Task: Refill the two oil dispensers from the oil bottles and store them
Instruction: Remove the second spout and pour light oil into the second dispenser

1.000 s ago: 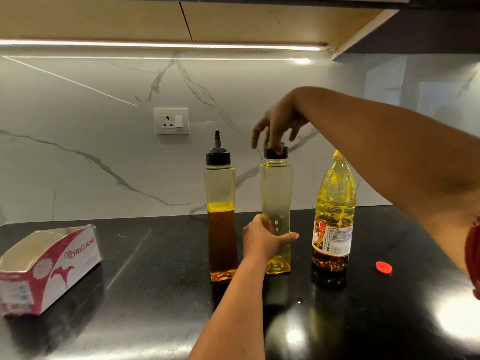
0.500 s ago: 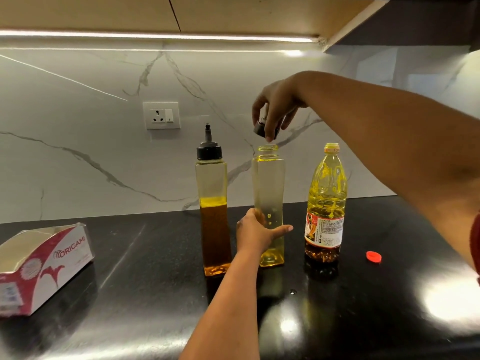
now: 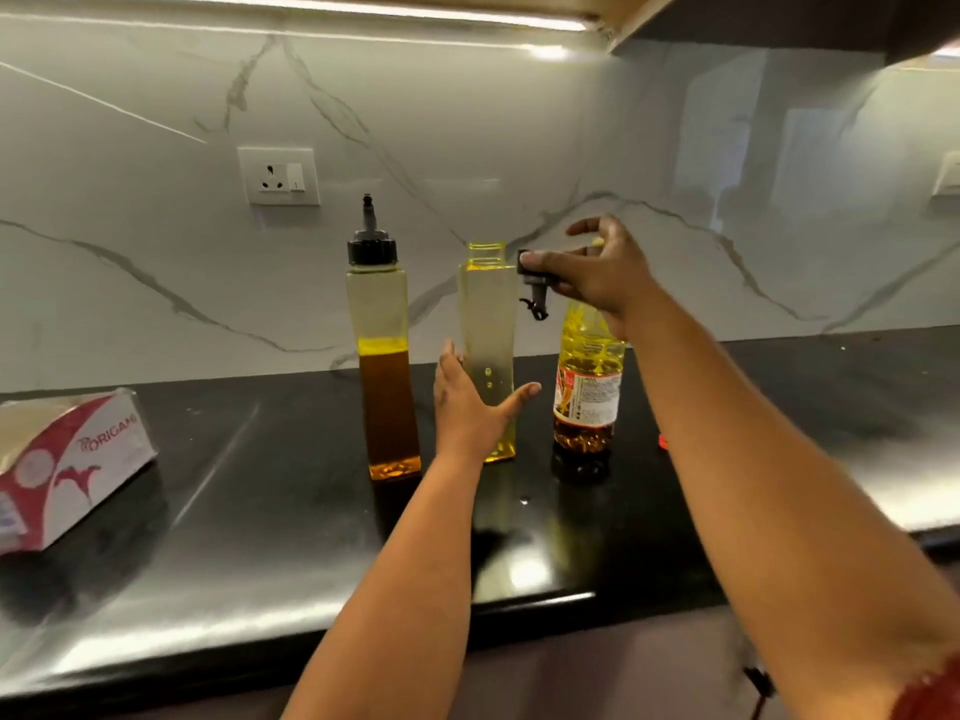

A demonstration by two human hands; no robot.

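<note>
- The near-empty dispenser (image 3: 487, 350) stands uncapped at the middle of the black counter (image 3: 260, 511), only a thin layer of yellow oil at its base; I see its threaded neck bare.
- My right hand (image 3: 597, 275) pinches the black spout cap (image 3: 534, 283), which has moved from above the neck to just right of it, spout pointing down.
- My left hand (image 3: 467, 407) has loosened from its grip: fingers now straight, palm against the dispenser's lower body.
- The capped dispenser (image 3: 383, 356), half full of amber oil, stands just left; the oil bottle (image 3: 589, 376) just right, behind my right wrist.
- A red cap (image 3: 663, 440) peeks out beside my right forearm.
- A tissue box (image 3: 67, 459) lies well left; bare counter stretches between it and the dispensers, and up to the front edge.
</note>
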